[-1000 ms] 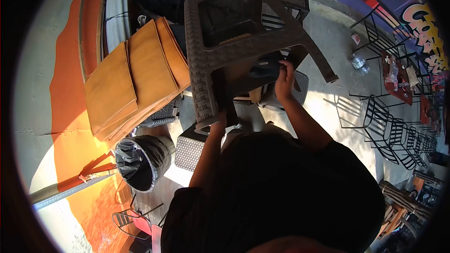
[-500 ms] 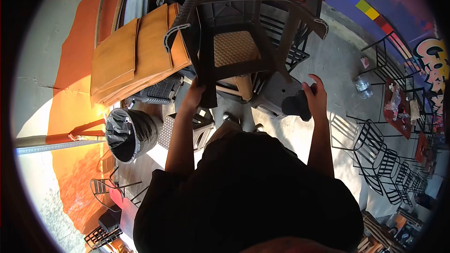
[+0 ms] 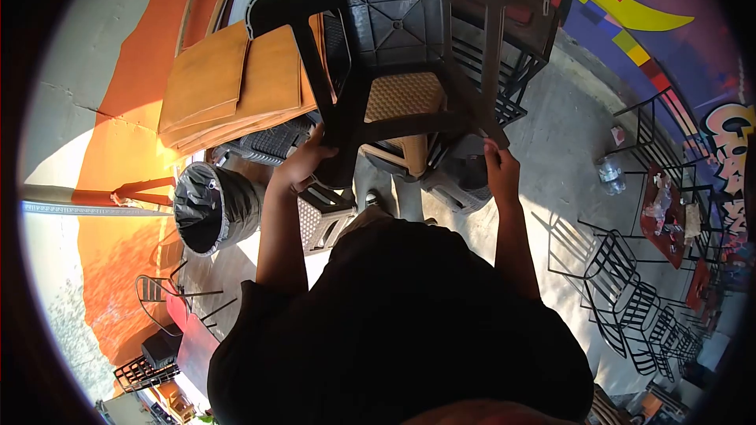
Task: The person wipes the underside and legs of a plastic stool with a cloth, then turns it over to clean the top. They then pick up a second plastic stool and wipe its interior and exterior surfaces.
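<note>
A dark brown plastic chair (image 3: 482,102) is held up in front of me, tipped so that the ribbed underside of its seat shows. My left hand (image 3: 305,164) grips its lower left end. At the lower right corner, my right hand (image 3: 502,169) has its fingers closed on the frame. Through the chair's opening I see a beige stool (image 3: 405,96) with a woven-pattern top, standing below. A dark stool (image 3: 461,181) is beside it, partly hidden by the chair and my right hand.
Folded brown cardboard (image 3: 205,79) leans on the left, above dark woven stools. A bin with a black liner (image 3: 213,208) and a pale stool (image 3: 319,224) stand near my left arm. Black metal chairs (image 3: 610,260) and a red table (image 3: 661,216) are on the right.
My right hand has come up and left and taken hold of the chair's right corner. The chair has turned from tilted to more level and square to me.
</note>
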{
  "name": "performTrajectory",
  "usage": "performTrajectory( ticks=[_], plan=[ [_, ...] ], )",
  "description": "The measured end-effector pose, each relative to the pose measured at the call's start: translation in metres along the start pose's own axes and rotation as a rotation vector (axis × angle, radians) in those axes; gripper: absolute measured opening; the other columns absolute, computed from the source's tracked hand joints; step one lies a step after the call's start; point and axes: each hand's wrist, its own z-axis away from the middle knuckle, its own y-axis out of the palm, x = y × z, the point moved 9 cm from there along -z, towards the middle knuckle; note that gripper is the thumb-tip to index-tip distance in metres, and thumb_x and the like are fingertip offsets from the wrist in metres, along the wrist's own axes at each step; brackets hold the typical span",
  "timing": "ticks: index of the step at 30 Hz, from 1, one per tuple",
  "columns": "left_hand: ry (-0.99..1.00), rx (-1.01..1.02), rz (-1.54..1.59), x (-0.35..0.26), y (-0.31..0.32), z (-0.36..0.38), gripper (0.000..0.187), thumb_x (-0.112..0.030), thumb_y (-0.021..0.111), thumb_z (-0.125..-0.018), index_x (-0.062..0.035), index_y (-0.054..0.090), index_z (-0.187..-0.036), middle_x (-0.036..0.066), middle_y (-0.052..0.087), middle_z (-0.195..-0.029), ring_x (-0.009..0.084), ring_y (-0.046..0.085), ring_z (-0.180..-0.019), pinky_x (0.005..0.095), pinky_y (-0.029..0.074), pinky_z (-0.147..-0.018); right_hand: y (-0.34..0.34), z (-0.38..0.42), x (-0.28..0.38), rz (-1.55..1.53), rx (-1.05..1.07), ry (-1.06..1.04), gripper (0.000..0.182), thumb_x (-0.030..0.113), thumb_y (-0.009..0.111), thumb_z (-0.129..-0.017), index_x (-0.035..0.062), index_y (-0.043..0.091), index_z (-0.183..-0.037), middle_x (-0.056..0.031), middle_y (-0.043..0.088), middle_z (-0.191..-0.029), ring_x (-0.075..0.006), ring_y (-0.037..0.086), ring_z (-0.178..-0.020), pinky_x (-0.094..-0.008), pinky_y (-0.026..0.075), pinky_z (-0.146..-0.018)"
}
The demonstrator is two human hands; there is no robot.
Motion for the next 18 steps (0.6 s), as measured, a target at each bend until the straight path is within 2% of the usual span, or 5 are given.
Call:
performTrajectory(
  ticks=[4, 10, 13, 17, 18],
  plan=[
    [-0.028, 0.054, -0.016, -0.003, -0.022, 0.011, 0.083, -0.009, 0.056, -0.090, 0.0041, 0.013, -0.160, 0.020, 0.033, -0.161, 0.0246, 0.038, -0.145, 0.0318, 0.030, -0.118, -0.013, -0.005, 0.038, -0.129, -0.256, -0.013, 0.050, 0.019, 0.075, -0.092, 0.0011, 0.054, -0.133, -0.0122, 0.073, -0.089, -0.0218, 0.071, -0.083, -0.0357, 0.053, -0.077],
    [-0.009, 0.081, -0.104, -0.033, -0.040, 0.034, 0.086, -0.018, 0.061, -0.087, 0.0042, 0.018, -0.159, 0.021, 0.038, -0.158, 0.0245, 0.039, -0.144, 0.0318, 0.030, -0.116, 0.011, -0.023, 0.073, -0.182, 0.051, -0.065, 0.045, 0.013, 0.075, -0.090, 0.0005, 0.059, -0.130, -0.0060, 0.071, -0.094, -0.0127, 0.060, -0.086, -0.0295, 0.049, -0.079],
    [0.055, 0.043, -0.101, -0.040, -0.069, 0.025, 0.074, -0.031, 0.058, -0.099, 0.0045, 0.029, -0.156, 0.019, 0.033, -0.161, 0.0237, 0.028, -0.151, 0.0339, 0.023, -0.121, 0.012, -0.025, 0.100, -0.172, 0.022, -0.098, 0.032, 0.011, 0.075, -0.089, 0.0000, 0.067, -0.118, -0.0062, 0.071, -0.093, -0.0121, 0.060, -0.086, -0.0294, 0.049, -0.079],
    [0.166, -0.100, -0.140, -0.048, -0.115, 0.010, 0.100, -0.080, 0.034, -0.095, 0.0047, 0.047, -0.147, 0.020, 0.049, -0.149, 0.0237, 0.046, -0.136, 0.0318, 0.041, -0.106, 0.008, -0.027, 0.130, -0.158, -0.094, -0.195, 0.025, 0.009, 0.075, -0.088, -0.0013, 0.070, -0.110, -0.0073, 0.072, -0.092, -0.0117, 0.062, -0.085, -0.0295, 0.049, -0.076],
    [0.176, -0.085, -0.074, -0.045, -0.123, 0.001, 0.097, -0.077, 0.034, -0.097, 0.0047, 0.049, -0.145, 0.019, 0.052, -0.145, 0.0232, 0.049, -0.132, 0.0320, 0.042, -0.105, 0.008, -0.026, 0.136, -0.140, -0.121, -0.198, 0.024, 0.009, 0.075, -0.088, -0.0017, 0.070, -0.109, -0.0075, 0.072, -0.091, -0.0113, 0.062, -0.084, -0.0292, 0.050, -0.075]
  ],
)
